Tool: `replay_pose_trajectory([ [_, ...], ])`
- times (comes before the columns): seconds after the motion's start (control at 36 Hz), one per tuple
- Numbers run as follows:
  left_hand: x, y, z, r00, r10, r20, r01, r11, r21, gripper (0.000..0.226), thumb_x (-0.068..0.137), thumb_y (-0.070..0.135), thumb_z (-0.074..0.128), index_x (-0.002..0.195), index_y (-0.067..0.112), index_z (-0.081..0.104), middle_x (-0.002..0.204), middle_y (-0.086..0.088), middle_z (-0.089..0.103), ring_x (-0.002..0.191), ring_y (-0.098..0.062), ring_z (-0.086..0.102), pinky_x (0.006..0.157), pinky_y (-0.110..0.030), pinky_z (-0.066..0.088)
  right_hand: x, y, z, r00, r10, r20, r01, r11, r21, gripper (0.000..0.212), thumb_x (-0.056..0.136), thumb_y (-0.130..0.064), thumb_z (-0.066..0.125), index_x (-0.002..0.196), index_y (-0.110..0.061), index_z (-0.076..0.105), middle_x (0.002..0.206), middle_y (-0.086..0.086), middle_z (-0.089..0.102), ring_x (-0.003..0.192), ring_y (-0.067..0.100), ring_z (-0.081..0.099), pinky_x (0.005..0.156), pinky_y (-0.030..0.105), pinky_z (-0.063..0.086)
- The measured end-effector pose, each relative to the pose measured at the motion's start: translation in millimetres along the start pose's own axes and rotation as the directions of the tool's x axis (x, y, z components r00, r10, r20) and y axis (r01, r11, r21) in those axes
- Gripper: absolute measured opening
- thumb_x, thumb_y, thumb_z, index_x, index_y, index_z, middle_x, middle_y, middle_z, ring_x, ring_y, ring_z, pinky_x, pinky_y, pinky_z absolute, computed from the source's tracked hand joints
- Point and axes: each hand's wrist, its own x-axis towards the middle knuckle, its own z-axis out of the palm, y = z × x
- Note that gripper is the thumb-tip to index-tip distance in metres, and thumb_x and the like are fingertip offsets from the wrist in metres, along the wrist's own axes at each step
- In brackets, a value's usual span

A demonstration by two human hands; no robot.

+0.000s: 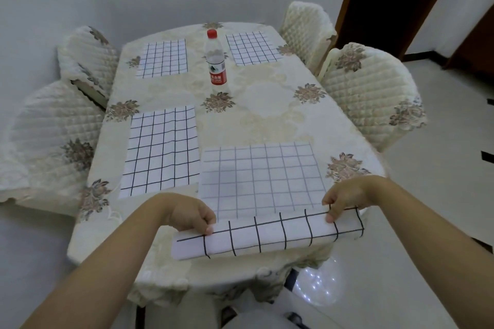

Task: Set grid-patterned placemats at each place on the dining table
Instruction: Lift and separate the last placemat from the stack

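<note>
Both hands at btm centre of frame hold the 4th white fabric placemat w/ black grid lines [263,176], which lies at lower right of the cream floral-cloth tabletop [267,115]. Left hand [192,218] and right hand [344,200] each have fingers [211,228] curled round the mat's near edge, one at each end. That edge is folded over as a strip w/ bolder lines; the flat part shows paler lines, prob reverse side up. The two-end grip prob keeps the edge straight and square to the tabletop rim while the fold is opened or turned; can't tell which. The strip sits at or over the near rim, so there's hardly any cloth room toward the person. The mat's side edge is just beside the mid-left grid placemat [161,149], nearly touching, so no slack that way; open cloth lies above it and to the right. Two more grid placemats lie flat, upper-left one [163,59] and upper-right one [252,48], by the quilted cream chairs [371,93]. A clear plastic water bottle w/ red cap [216,61] stands upright between those two, well apart from the hands. Judged: 3 mats set, the last nearly down.
</note>
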Motion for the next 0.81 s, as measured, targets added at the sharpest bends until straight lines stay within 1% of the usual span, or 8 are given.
replay_pose_trajectory([
  [0.06, -2, -3, -2, 0.997, -0.020, 0.080, 0.024, 0.998, -0.055, 0.028, 0.093, 0.006, 0.050, 0.067, 0.017, 0.055, 0.055, 0.009, 0.053, 0.051, -0.005, 0.052, 0.052, -0.016, 0.044, 4, 1, -3, 0.999, -0.002, 0.052, -0.001, 0.998, 0.058, 0.013, 0.075, -0.019, 0.075, 0.080, -0.014, 0.064, 0.065, -0.012, 0.069, 0.063, 0.003, 0.064, 0.069, 0.023, 0.047],
  [0.11, -3, -6, -5, 0.997, -0.016, 0.074, 0.021, 0.998, -0.062, 0.026, 0.090, 0.010, 0.055, 0.066, 0.019, 0.058, 0.059, 0.004, 0.052, 0.056, -0.010, 0.050, 0.054, -0.019, 0.043, 7, -1, -5, 0.999, -0.001, 0.033, -0.001, 0.998, 0.059, 0.015, 0.065, -0.025, 0.082, 0.068, -0.020, 0.068, 0.066, -0.015, 0.067, 0.062, -0.001, 0.062, 0.076, 0.029, 0.042],
  [0.25, -1, -1, -18, 0.950, 0.044, -0.308, -0.030, 0.998, 0.049, 0.022, 0.087, 0.021, 0.062, 0.066, 0.023, 0.057, 0.066, 0.008, 0.051, 0.068, -0.010, 0.045, 0.065, -0.020, 0.036, 13, -12, -10, 0.977, -0.027, -0.211, 0.036, 0.999, 0.037, 0.029, 0.078, -0.021, 0.072, 0.058, -0.022, 0.050, 0.061, -0.010, 0.047, 0.061, 0.010, 0.043, 0.057, 0.023, 0.032],
  [0.33, 7, 4, -31, 0.881, 0.062, -0.470, -0.005, 0.993, 0.120, 0.015, 0.088, 0.023, 0.061, 0.074, 0.020, 0.056, 0.071, 0.006, 0.050, 0.066, -0.011, 0.042, 0.058, -0.020, 0.033, 25, -12, -13, 0.918, -0.050, -0.393, 0.074, 0.996, 0.046, 0.020, 0.080, -0.021, 0.069, 0.066, -0.017, 0.055, 0.065, -0.004, 0.046, 0.065, 0.014, 0.041, 0.055, 0.022, 0.032],
  [0.47, 24, 14, -49, 0.721, 0.148, -0.677, 0.022, 0.971, 0.236, 0.009, 0.091, 0.024, 0.057, 0.088, 0.015, 0.059, 0.087, 0.001, 0.054, 0.080, -0.015, 0.048, 0.060, -0.019, 0.036, 43, -23, -19, 0.757, -0.077, -0.649, 0.100, 0.995, -0.002, 0.013, 0.087, -0.021, 0.062, 0.078, -0.013, 0.056, 0.079, 0.001, 0.053, 0.074, 0.017, 0.048, 0.053, 0.022, 0.032],
  [0.61, 50, 20, -68, 0.605, 0.114, -0.788, 0.120, 0.965, 0.231, 0.013, 0.093, 0.027, 0.048, 0.091, 0.020, 0.059, 0.100, 0.000, 0.062, 0.093, -0.018, 0.054, 0.082, -0.032, 0.041, 68, -26, -28, 0.653, -0.025, -0.757, 0.011, 1.000, -0.024, 0.012, 0.090, -0.015, 0.050, 0.081, -0.009, 0.053, 0.081, 0.008, 0.056, 0.076, 0.024, 0.050, 0.052, 0.025, 0.033],
  [0.72, 70, 24, -86, 0.574, 0.099, -0.813, 0.208, 0.943, 0.262, 0.019, 0.096, 0.028, 0.043, 0.099, 0.020, 0.059, 0.105, 0.000, 0.062, 0.103, -0.021, 0.054, 0.085, -0.034, 0.037, 83, -25, -37, 0.610, 0.015, -0.792, -0.025, 1.000, -0.001, 0.014, 0.089, -0.011, 0.044, 0.077, -0.009, 0.051, 0.071, 0.003, 0.050, 0.078, 0.025, 0.050, 0.057, 0.029, 0.034],
  [0.81, 85, 27, -97, 0.547, 0.086, -0.833, 0.234, 0.939, 0.251, 0.021, 0.097, 0.028, 0.041, 0.101, 0.019, 0.060, 0.104, -0.002, 0.064, 0.103, -0.023, 0.055, 0.086, -0.034, 0.038, 94, -25, -49, 0.583, 0.014, -0.812, -0.037, 0.999, -0.009, 0.013, 0.090, -0.011, 0.043, 0.079, -0.009, 0.051, 0.076, 0.005, 0.051, 0.079, 0.025, 0.048, 0.057, 0.029, 0.032],
])
